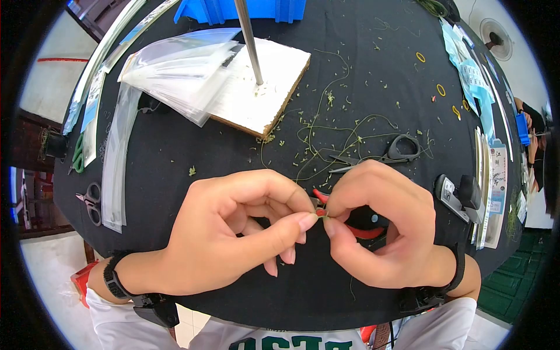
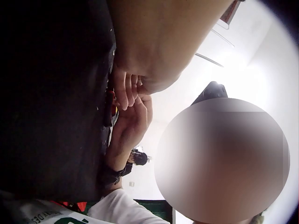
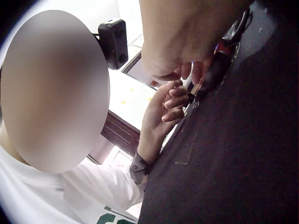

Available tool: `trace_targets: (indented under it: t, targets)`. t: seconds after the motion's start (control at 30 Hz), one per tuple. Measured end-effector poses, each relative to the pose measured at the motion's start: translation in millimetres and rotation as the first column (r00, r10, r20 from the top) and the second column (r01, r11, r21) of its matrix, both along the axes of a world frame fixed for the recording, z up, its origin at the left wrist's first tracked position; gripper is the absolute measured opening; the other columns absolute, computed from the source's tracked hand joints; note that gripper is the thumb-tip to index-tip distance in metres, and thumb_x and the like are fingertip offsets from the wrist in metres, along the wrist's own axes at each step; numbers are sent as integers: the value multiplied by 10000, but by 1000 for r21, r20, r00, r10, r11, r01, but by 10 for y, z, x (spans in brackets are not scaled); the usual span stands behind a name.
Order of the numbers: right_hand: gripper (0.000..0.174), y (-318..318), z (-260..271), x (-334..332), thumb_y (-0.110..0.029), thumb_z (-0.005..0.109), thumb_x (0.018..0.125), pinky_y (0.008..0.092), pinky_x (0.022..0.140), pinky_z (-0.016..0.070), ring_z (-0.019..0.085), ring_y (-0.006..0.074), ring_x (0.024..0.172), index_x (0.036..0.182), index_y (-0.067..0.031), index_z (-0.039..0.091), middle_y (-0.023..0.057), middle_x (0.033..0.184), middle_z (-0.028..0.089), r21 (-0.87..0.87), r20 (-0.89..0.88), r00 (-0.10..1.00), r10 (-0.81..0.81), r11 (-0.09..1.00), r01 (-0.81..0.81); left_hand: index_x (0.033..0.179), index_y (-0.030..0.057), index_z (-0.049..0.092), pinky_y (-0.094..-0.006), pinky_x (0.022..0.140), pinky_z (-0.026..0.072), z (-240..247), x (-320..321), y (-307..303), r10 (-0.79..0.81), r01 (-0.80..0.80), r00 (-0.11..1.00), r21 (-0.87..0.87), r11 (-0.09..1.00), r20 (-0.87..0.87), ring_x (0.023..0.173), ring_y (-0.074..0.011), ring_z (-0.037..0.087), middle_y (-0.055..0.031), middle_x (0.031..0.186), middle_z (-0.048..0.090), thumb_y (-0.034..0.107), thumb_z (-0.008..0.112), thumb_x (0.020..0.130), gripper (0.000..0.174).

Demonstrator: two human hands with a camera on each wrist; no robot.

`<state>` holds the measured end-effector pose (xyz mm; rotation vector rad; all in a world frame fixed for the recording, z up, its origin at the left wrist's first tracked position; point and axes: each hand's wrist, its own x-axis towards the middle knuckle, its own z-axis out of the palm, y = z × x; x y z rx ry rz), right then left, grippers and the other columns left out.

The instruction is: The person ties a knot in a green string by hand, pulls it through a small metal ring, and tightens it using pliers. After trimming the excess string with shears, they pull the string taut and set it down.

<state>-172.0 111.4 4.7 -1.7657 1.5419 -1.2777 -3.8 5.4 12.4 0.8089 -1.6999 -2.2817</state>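
In the head view both hands meet low over the middle of the black-covered table. My left hand (image 1: 233, 233) pinches a short bit of thin green cord (image 1: 325, 217) between thumb and forefinger, its other fingers loosely bent below. The right hand (image 1: 385, 224) pinches the same cord from the other side, fingertips close to the left ones. Behind and under the right hand lies a red-handled tool (image 1: 366, 233), partly hidden by the fingers. Just beyond the right hand, black scissors (image 1: 402, 149) lie with their blades apart.
Green cord (image 1: 353, 131) and clippings are strewn beyond the hands. A white board (image 1: 274, 76) with an upright metal rod (image 1: 249, 44) stands behind, plastic sleeves (image 1: 175, 70) overlapping it. A stapler (image 1: 452, 198) sits right; small scissors (image 1: 91, 203) lie left. A blue bin (image 1: 245, 10) is at the back.
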Motion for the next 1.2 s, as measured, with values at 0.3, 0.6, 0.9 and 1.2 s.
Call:
trace_targets:
  t: [0.3, 0.6, 0.9, 1.2]
  targets:
    - [158, 10, -35, 37, 81, 609, 676, 214, 549, 467, 565, 133, 645, 829, 41, 597, 114, 778, 588, 25, 69, 997, -42, 999, 40, 905, -71, 549, -236, 442, 540, -4, -2, -7, 24, -23, 999, 40, 999, -30, 591, -145, 633, -108, 720, 605, -11, 564, 872, 70]
    - [152, -2, -21, 20, 79, 629, 658, 255, 552, 430, 572, 174, 626, 797, 20, 612, 99, 709, 590, -2, 27, 1000, -7, 1000, 7, 912, -69, 549, -235, 438, 536, -13, 6, 1, 6, -6, 1000, -1, 1000, -24, 586, -144, 628, -109, 729, 607, -16, 565, 870, 70]
    - [169, 0, -29, 27, 91, 629, 660, 251, 554, 435, 578, 171, 635, 817, 29, 619, 105, 723, 599, 2, 44, 998, -36, 999, 36, 904, -83, 536, -255, 411, 537, -22, -1, -31, 38, -36, 999, 87, 996, -32, 564, -162, 616, -125, 726, 595, 14, 559, 881, 102]
    - [155, -4, -37, 44, 102, 619, 680, 258, 568, 439, 584, 179, 644, 821, 37, 626, 111, 716, 607, -35, 29, 998, -53, 998, 54, 914, -80, 536, -249, 429, 544, -16, -6, -11, 23, -20, 1000, 121, 992, -21, 581, -160, 623, -124, 735, 599, 8, 559, 883, 96]
